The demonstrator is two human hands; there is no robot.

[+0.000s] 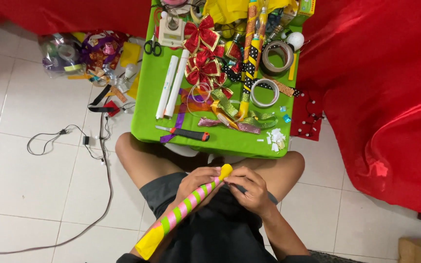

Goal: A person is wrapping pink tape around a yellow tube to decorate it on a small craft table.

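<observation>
Left hand: the left hand is closed around the upper part of a yellow stick wound with pink and green ribbon, fingers curled over it from the person's left.
Right hand: the right hand grips the same stick just below its top end, fingertips pinched on the wrapping, touching the left hand's fingers.
Stick: it lies slanted across the person's lap, its top end between the two hands and its bare yellow bottom end low, well off to the left hand's side.
Table: a small table with a green cover stands just ahead of both hands, beyond the knees.
Utility knife: a black and orange utility knife lies near the table's front edge, nearest the left hand.
White tubes: two white tubes lie side by side farther ahead of the left hand.
Bows: red and gold bows sit well ahead, mid table.
Tape rolls: a white tape roll and a brown one lie ahead of the right hand.
Ribbons: loose glitter ribbons sprawl between the knife and the white roll.
Red cloth: red cloth hangs out past the right hand's side.
Cables: cables trail on the tile floor beyond the left hand's side.
</observation>
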